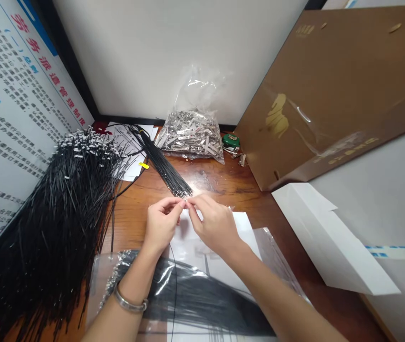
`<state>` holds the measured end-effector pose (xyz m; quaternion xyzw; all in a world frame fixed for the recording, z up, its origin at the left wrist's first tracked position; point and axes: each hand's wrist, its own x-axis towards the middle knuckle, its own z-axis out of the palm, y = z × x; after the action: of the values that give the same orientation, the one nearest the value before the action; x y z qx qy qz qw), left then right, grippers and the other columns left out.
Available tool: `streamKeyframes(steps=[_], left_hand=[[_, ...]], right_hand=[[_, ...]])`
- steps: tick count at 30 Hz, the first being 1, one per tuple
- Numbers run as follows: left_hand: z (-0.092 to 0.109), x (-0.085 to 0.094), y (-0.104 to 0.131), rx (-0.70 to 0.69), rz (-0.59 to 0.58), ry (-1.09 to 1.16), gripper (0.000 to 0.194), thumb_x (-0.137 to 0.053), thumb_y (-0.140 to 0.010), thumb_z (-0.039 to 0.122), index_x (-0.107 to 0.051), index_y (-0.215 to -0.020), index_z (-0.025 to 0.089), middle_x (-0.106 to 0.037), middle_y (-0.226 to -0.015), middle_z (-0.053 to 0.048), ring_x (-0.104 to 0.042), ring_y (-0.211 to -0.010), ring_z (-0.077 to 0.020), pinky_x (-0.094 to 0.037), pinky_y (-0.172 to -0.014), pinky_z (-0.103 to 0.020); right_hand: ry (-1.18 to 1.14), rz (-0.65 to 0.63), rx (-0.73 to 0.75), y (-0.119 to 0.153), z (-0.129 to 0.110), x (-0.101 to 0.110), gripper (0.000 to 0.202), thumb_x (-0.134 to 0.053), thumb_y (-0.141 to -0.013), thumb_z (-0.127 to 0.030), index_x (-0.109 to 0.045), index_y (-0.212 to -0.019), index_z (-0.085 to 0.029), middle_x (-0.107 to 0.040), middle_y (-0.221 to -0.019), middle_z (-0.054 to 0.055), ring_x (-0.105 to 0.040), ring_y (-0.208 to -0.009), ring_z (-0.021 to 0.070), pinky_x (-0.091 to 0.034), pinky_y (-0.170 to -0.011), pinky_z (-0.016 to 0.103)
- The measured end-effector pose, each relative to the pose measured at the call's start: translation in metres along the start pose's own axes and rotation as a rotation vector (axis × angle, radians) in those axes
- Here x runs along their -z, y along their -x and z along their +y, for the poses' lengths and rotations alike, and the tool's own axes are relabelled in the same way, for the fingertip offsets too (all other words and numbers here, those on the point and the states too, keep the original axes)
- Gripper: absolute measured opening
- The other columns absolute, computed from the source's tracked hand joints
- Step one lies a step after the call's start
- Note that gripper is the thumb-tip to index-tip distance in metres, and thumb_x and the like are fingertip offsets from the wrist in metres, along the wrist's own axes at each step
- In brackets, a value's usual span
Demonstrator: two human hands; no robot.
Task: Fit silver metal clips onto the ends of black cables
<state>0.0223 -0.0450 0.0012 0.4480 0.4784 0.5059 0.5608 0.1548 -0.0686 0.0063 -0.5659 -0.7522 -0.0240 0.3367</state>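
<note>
My left hand and my right hand meet fingertip to fingertip over the table, both in a pinch. A thin black cord runs down from below my left hand across a clear bag. Whatever sits between the fingertips is tiny and mostly covered, so I cannot make out its kind. Just beyond the fingers lies a bundle of black cords with shiny metal ends towards me. Under my forearms, the clear plastic bag holds many more black cords with metal ends, partly over white paper.
A big heap of black cords with white tips fills the left side. At the back stand a clear bag of metal clips and a green tape measure. A brown box and a white carton flank the right.
</note>
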Motion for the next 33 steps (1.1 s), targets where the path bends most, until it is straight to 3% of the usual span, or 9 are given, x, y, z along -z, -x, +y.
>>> streamKeyframes(steps=[4, 9, 13, 19, 26, 33], left_hand=[[0.000, 0.000, 0.000, 0.002, 0.028, 0.010, 0.018, -0.073, -0.066, 0.029, -0.070, -0.071, 0.013, -0.068, -0.062, -0.003, -0.046, -0.041, -0.0060, -0.036, -0.039, -0.019], [0.000, 0.002, -0.002, 0.011, 0.026, 0.010, 0.020, -0.074, -0.066, 0.030, -0.070, -0.073, 0.012, -0.067, -0.061, -0.002, -0.047, -0.042, -0.0065, -0.037, -0.041, -0.019], [0.000, 0.001, -0.003, 0.020, 0.015, 0.017, 0.021, -0.074, -0.067, 0.031, -0.071, -0.075, 0.012, -0.068, -0.063, -0.004, -0.049, -0.045, -0.0078, -0.041, -0.045, -0.021], [0.002, 0.001, -0.002, 0.001, -0.005, -0.005, 0.020, -0.071, -0.068, 0.032, -0.071, -0.072, 0.012, -0.066, -0.063, -0.003, -0.050, -0.047, -0.0084, -0.043, -0.048, -0.022], [0.002, 0.003, -0.002, 0.039, -0.134, -0.025, 0.023, -0.066, -0.072, 0.034, -0.068, -0.062, 0.013, -0.046, -0.048, 0.004, -0.039, -0.042, -0.0071, -0.033, -0.043, -0.021], [-0.001, -0.002, -0.003, 0.026, -0.046, 0.023, 0.015, -0.068, -0.068, 0.028, -0.074, -0.067, 0.015, -0.039, -0.038, 0.004, -0.046, -0.048, -0.0116, -0.036, -0.046, -0.022]], right_hand=[[0.090, -0.068, 0.177, -0.010, 0.014, -0.002, 0.027, -0.043, -0.095, -0.021, -0.066, -0.081, -0.017, -0.068, -0.074, 0.004, -0.059, -0.057, 0.0123, -0.030, -0.047, 0.027], [0.054, 0.024, 0.343, -0.013, 0.032, -0.015, 0.024, -0.046, -0.093, -0.018, -0.070, -0.090, -0.019, -0.074, -0.082, 0.004, -0.064, -0.063, 0.0128, -0.042, -0.055, 0.026], [-0.025, 0.066, 0.365, -0.010, 0.038, -0.022, 0.023, -0.050, -0.091, -0.017, -0.070, -0.101, -0.020, -0.075, -0.085, 0.005, -0.068, -0.067, 0.0149, -0.049, -0.058, 0.027], [-0.104, 0.076, 0.370, -0.010, 0.039, -0.024, 0.024, -0.053, -0.089, -0.016, -0.071, -0.104, -0.022, -0.075, -0.088, 0.005, -0.070, -0.073, 0.0160, -0.053, -0.063, 0.027], [-0.031, 0.113, 0.466, -0.010, 0.045, -0.023, 0.024, -0.052, -0.089, -0.015, -0.071, -0.102, -0.021, -0.076, -0.088, 0.005, -0.070, -0.072, 0.0154, -0.055, -0.062, 0.026], [-0.046, 0.096, 0.446, -0.011, 0.047, -0.022, 0.021, -0.055, -0.088, -0.018, -0.072, -0.100, -0.023, -0.076, -0.088, 0.005, -0.071, -0.074, 0.0167, -0.056, -0.062, 0.028]])
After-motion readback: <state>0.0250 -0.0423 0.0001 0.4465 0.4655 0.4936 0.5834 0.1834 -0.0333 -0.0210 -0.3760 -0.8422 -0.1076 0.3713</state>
